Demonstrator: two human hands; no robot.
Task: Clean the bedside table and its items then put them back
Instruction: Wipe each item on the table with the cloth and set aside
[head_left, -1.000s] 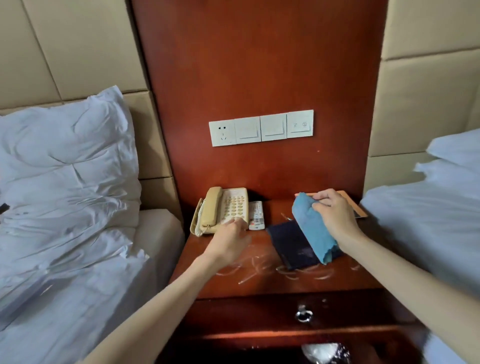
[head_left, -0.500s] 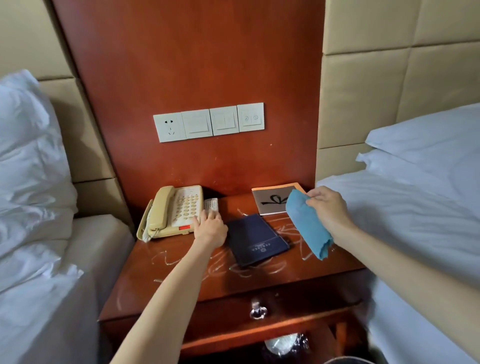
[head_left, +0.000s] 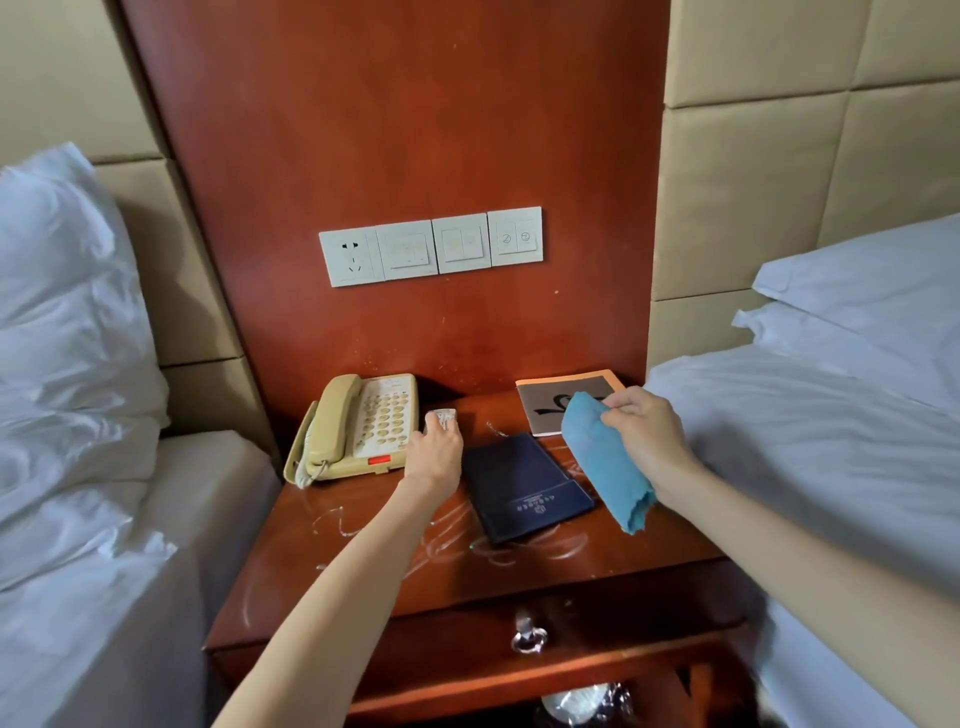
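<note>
At frame centre, our left hand (head_left: 435, 457) curls over the remote (head_left: 440, 418) beside the telephone (head_left: 363, 428). Our right hand (head_left: 647, 436) pinches the blue cloth (head_left: 605, 462) above the worktop (head_left: 363, 561). We should lift the remote clear, then wipe each face.

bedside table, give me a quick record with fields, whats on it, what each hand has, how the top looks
surface: bedside table, white streaks across the top
back left: beige telephone, handset on its cradle
middle: dark blue folder, lying flat
back right: orange-edged booklet, lying flat
left hand: holds the remote beside the telephone
right hand: holds a blue cloth, which hangs down from it
below: drawer with a ring pull
</note>
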